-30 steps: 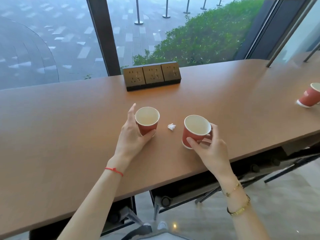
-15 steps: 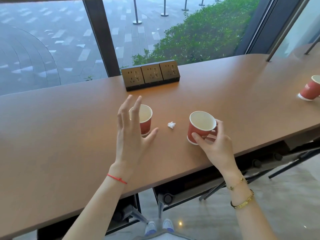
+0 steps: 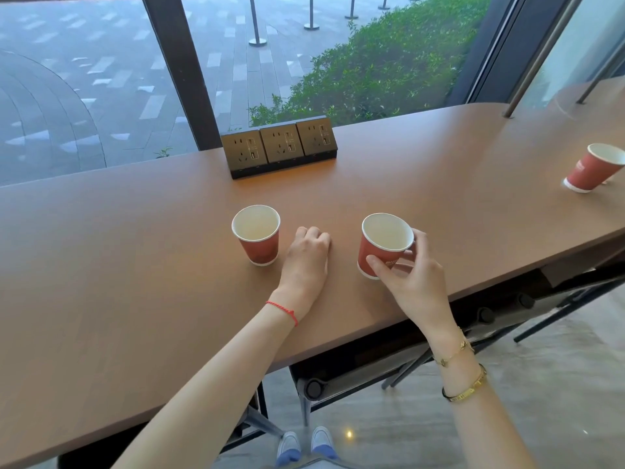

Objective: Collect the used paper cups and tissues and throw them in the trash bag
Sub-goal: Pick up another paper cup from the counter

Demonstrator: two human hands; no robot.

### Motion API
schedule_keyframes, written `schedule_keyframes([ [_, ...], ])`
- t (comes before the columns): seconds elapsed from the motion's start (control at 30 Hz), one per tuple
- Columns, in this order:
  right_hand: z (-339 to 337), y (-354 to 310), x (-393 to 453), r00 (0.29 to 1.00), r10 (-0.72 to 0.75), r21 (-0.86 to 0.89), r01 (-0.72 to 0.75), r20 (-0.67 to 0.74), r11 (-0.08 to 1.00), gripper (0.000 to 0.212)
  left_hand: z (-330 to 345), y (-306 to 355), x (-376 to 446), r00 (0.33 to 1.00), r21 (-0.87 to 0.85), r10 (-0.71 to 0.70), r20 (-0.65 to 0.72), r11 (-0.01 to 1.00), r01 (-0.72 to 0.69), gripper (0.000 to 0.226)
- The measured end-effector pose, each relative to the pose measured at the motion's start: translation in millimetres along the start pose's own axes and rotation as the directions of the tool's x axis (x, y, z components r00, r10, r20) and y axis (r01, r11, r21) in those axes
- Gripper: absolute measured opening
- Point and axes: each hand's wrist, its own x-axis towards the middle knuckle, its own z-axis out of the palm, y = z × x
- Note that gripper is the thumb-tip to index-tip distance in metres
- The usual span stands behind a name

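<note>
Paper cups were the things in play, three red ones with white insides, all on the brown tabletop (image 3: 101,265). The right-hand cup (image 3: 384,245) was tilted toward the left, gripped by the right hand (image 3: 411,277): its thumb lay across the red wall and its fingers (image 3: 419,236) curled round the far side just under the rim. Whether the cup's base touched the tabletop could not be told. The left-hand cup (image 3: 257,234) stood upright and free, with nothing touching it. Just beside it, on its right, the left hand (image 3: 306,257) lay knuckles up on the tabletop between the two cups, its fingers curled down and drawn together; what they closed on, if anything, was hidden beneath the hand, so the grip could not be told. No tissue showed in view.

A third cup (image 3: 593,170) stood well apart near the right edge of the view, leaning in the wide lens. Behind the two near cups, against the window, sat a black block of three power sockets (image 3: 279,147). A red string (image 3: 284,311) circled the left wrist; two gold bracelets (image 3: 463,377) sat on the right. Beyond the glass were grey paving and a green hedge (image 3: 389,62). Below the tabletop's near edge, dark chair frames (image 3: 338,377) and the toes of two pale shoes (image 3: 306,443) showed on the glossy floor.
</note>
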Motion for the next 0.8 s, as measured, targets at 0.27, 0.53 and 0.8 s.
schedule_keyframes([
  [0.27, 10.3, -1.5, 12.3, 0.999, -0.006, 0.013, 0.005, 0.033, 1.000, 0.063, -60.9, 11.5, -18.6, 0.944, -0.224, 0.085, -0.319, 0.961, -0.162, 0.019],
  [0.53, 25.4, -6.1, 15.5, 0.995, -0.024, 0.044, 0.020, 0.097, 0.999, 0.063, -104.9, -44.2, -22.2, 0.882, -0.280, -0.124, -0.456, 0.960, -0.010, 0.017],
  [0.8, 28.3, -7.1, 18.0, 0.990, -0.029, 0.055, 0.021, 0.139, 0.998, 0.065, -81.0, -67.5, -30.8, 0.905, -0.247, -0.147, -0.400, 0.968, 0.048, 0.033],
])
